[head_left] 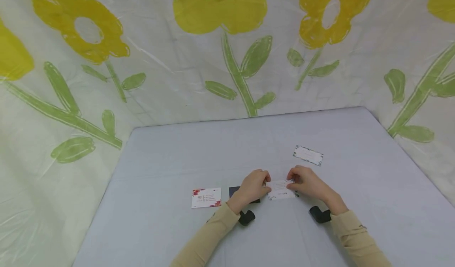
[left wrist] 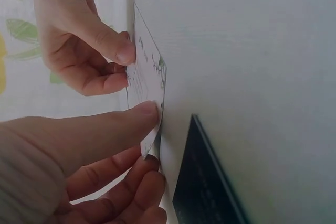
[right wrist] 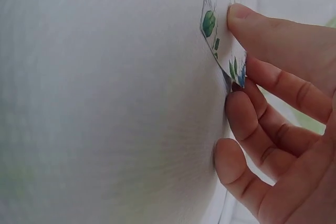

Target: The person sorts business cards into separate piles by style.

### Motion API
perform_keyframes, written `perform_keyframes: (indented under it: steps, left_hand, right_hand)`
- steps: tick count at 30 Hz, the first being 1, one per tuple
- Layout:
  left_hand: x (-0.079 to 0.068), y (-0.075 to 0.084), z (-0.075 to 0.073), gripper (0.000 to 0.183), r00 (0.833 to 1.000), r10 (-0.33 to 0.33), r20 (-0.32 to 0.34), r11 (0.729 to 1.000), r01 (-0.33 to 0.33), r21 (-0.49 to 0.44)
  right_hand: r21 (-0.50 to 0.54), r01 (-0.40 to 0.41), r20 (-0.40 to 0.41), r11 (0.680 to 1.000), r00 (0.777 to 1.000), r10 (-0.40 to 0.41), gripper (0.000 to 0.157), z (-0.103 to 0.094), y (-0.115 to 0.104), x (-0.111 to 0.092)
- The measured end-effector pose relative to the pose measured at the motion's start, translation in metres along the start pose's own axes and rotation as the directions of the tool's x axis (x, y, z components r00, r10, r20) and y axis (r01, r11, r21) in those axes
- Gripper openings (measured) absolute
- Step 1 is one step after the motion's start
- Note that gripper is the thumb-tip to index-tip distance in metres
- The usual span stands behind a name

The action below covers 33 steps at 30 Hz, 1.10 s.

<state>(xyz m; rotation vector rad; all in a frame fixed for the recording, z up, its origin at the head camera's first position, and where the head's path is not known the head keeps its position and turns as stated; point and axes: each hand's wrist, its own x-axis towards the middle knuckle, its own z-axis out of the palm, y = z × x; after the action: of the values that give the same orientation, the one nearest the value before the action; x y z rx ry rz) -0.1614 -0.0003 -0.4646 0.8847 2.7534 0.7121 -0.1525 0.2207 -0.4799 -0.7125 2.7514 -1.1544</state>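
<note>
A white business card (head_left: pixel 281 194) with leafy printed corners and small text is held between both hands, low over the table. My left hand (head_left: pixel 251 185) pinches its left end, thumb on the printed face and fingers behind, as the left wrist view shows. At the opposite end, my right hand (head_left: pixel 306 182) pinches the card between thumb and fingers. Green and blue leaves mark the card's corner (right wrist: pixel 211 24) in the right wrist view. Just left of it lies a dark blue card (left wrist: pixel 205 182), partly covered by my left hand in the head view.
A white card with red floral corners (head_left: pixel 206 198) lies farther left on the pale tabletop (head_left: pixel 170 152). Behind my right hand is another leaf-bordered white card (head_left: pixel 308 155). A flower-printed curtain (head_left: pixel 160 77) rises along the table's back edge.
</note>
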Motion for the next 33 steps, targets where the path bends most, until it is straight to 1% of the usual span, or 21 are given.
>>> perform_keyframes:
  steps: [6, 10, 12, 14, 16, 18, 21, 24, 26, 30, 33]
  left_hand:
    - [0.003, 0.005, -0.002, 0.019, 1.000, 0.006, 0.007, 0.998, -0.006, 0.070]
    - [0.008, 0.008, -0.005, 0.020, 1.000, 0.000, 0.024, 0.997, -0.002, 0.079]
    - [0.013, 0.009, -0.009, 0.021, 1.000, 0.006, 0.018, 0.997, -0.007, 0.082]
    - [0.021, 0.010, -0.014, 0.023, 1.000, 0.021, 0.003, 0.997, -0.021, 0.075]
    - [0.032, 0.010, -0.019, 0.026, 0.999, 0.044, -0.005, 0.998, -0.044, 0.052]
    - [0.046, 0.010, -0.024, 0.029, 0.997, 0.071, -0.001, 0.997, -0.071, 0.015]
    - [0.074, 0.009, -0.026, 0.033, 0.993, 0.113, 0.030, 0.992, -0.111, -0.053]
    - [0.100, 0.008, -0.021, 0.036, 0.986, 0.148, 0.075, 0.987, -0.142, -0.075]
    - [0.115, 0.007, -0.014, 0.038, 0.982, 0.161, 0.101, 0.986, -0.156, -0.055]
    - [0.136, 0.007, 0.005, 0.043, 0.976, 0.185, 0.117, 0.981, -0.191, 0.044]
    - [0.147, 0.009, 0.018, 0.047, 0.970, 0.213, 0.117, 0.967, -0.227, 0.120]
  right_hand:
    - [-0.033, -0.003, -0.012, 0.999, 1.000, 0.002, 0.016, -0.001, -0.001, -0.001]
    - [-0.041, -0.008, -0.015, 0.999, 1.000, 0.008, 0.012, -0.007, -0.004, -0.002]
    - [-0.053, -0.008, -0.046, 0.999, 0.999, 0.005, 0.009, -0.014, -0.004, -0.002]
    - [-0.067, -0.021, -0.107, 0.998, 0.994, 0.014, 0.008, -0.024, -0.002, -0.002]
    - [-0.093, -0.051, -0.186, 0.994, 0.982, 0.033, 0.013, -0.038, 0.002, -0.002]
    - [-0.109, -0.092, -0.253, 0.990, 0.965, 0.062, 0.019, -0.051, 0.008, -0.003]
    - [-0.113, -0.165, -0.299, 0.980, 0.946, 0.125, 0.026, -0.067, 0.021, -0.002]
    - [-0.095, -0.215, -0.296, 0.972, 0.938, 0.179, 0.032, -0.075, 0.033, -0.002]
    - [-0.091, -0.244, -0.276, 0.965, 0.938, 0.211, 0.036, -0.076, 0.040, -0.001]
    - [-0.107, -0.302, -0.227, 0.947, 0.935, 0.273, 0.043, -0.073, 0.052, -0.002]
    - [-0.142, -0.332, -0.213, 0.933, 0.930, 0.298, 0.048, -0.070, 0.058, -0.004]
